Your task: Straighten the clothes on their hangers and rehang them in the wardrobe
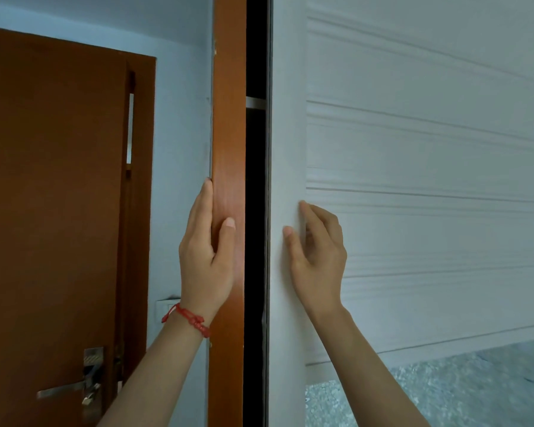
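A white sliding wardrobe door (pixel 413 180) with ribbed horizontal lines fills the right half of the view. Between it and the brown wooden wardrobe side panel (pixel 228 118) is a narrow dark gap (pixel 256 211), where a short piece of metal rail (pixel 256 103) shows. No clothes or hangers are visible inside. My left hand (pixel 207 251), with a red string bracelet on the wrist, wraps around the edge of the wooden side panel. My right hand (pixel 318 257) lies flat against the white door near its left edge, fingers spread.
A brown room door (pixel 53 211) with a metal lever handle (pixel 65 389) stands at the left. A white wall switch (pixel 167 309) sits on the pale blue wall beside it. The wardrobe door's lower part has a frosted patterned panel (pixel 444 392).
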